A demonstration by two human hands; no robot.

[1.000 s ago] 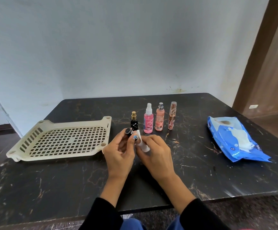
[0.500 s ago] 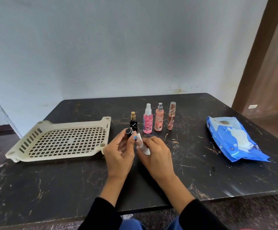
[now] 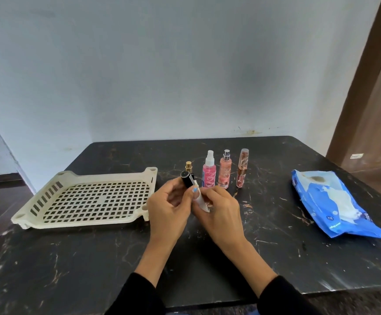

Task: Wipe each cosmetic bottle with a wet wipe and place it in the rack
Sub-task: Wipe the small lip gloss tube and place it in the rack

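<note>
The left hand (image 3: 169,205) is curled around a small black-capped cosmetic tube (image 3: 187,181), holding it tilted above the table with the cap end pointing up and away. The right hand (image 3: 221,212) pinches a folded white wet wipe (image 3: 201,201) against the tube's lower body; how much of the tube the wipe covers cannot be told, since the fingers hide it. Both hands meet over the dark marble-patterned table (image 3: 275,258), just in front of the standing bottles.

Behind the hands stands a row of four: a small black bottle with a gold cap (image 3: 188,167), partly hidden by the held tube, then a pink spray bottle with a white nozzle (image 3: 208,171), a peach spray bottle with a silver nozzle (image 3: 225,170) and a slim rose-gold tube with a clear cap (image 3: 242,170). None of them sits in the cream perforated plastic rack (image 3: 89,198), which lies to the left, near the left hand. A blue pack of wet wipes (image 3: 330,205) lies well apart on the right.

The wiping step looks to be under way on the first item. The held tube is close to the gold-capped bottle, so a wide wiping stroke or the swing toward the rack could knock that bottle into its neighbours. A wet, smooth tube may also slip from the fingers, and a narrow item could tip over on the rack's open grid.
</note>
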